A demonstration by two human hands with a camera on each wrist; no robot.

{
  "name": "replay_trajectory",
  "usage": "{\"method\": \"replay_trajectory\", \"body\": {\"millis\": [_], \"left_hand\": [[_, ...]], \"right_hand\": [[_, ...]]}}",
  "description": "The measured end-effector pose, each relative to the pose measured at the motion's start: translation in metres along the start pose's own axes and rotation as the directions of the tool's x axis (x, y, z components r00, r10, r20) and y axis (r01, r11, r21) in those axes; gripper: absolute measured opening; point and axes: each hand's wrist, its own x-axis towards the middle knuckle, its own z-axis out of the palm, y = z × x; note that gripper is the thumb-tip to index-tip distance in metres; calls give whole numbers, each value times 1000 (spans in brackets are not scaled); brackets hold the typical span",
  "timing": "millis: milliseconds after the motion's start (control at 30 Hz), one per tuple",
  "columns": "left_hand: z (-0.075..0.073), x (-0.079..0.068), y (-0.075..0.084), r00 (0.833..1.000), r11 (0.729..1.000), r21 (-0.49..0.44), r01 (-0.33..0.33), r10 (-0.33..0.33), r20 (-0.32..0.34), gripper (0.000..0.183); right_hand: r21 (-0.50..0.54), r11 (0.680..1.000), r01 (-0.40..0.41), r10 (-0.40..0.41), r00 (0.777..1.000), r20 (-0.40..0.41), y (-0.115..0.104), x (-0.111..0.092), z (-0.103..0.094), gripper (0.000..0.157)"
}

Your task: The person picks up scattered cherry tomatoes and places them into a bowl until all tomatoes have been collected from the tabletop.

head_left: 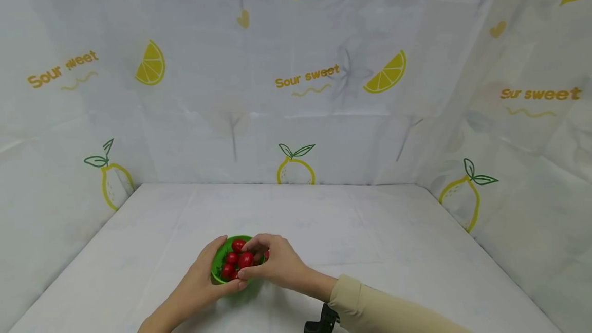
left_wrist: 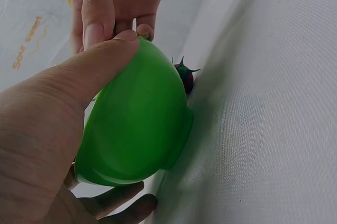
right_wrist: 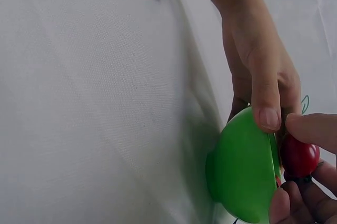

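My left hand (head_left: 196,279) holds a small green bowl (left_wrist: 137,113), its thumb at the near rim and its fingers round the far side. Several red cherry tomatoes (head_left: 232,258) with green stalk tops lie in the bowl. Over the bowl's right side, my right hand (head_left: 279,263) reaches in with bent fingers. In the right wrist view its thumb and fingers close round one cherry tomato (right_wrist: 300,155) at the rim. Another cherry tomato (left_wrist: 185,78) shows outside the bowl, low beside its wall, partly hidden behind the right hand in the head view.
A white cloth covers the table (head_left: 370,230). Behind and at both sides stand white sheet walls (head_left: 199,91) printed with lemons and lettering. A black device (head_left: 321,320) sits below my right sleeve (head_left: 384,304) at the front edge of the view.
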Motion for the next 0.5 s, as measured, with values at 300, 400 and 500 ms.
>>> {"method": "replay_trajectory", "body": {"millis": [300,400,500], "left_hand": [[0,0,0,1000,1000,-5,-15,15,-4,101],[0,0,-1,1000,1000,-8,-18,18,-3,101],[0,0,-1,1000,1000,-9,-19,19,-3,101]], "right_hand": [[-16,1000,20,-20,1000,-3,4,3,2,35],[-27,1000,15,-16,1000,-6,4,4,1,35],[-34,999,10,-10,1000,-4,5,4,0,37]]}}
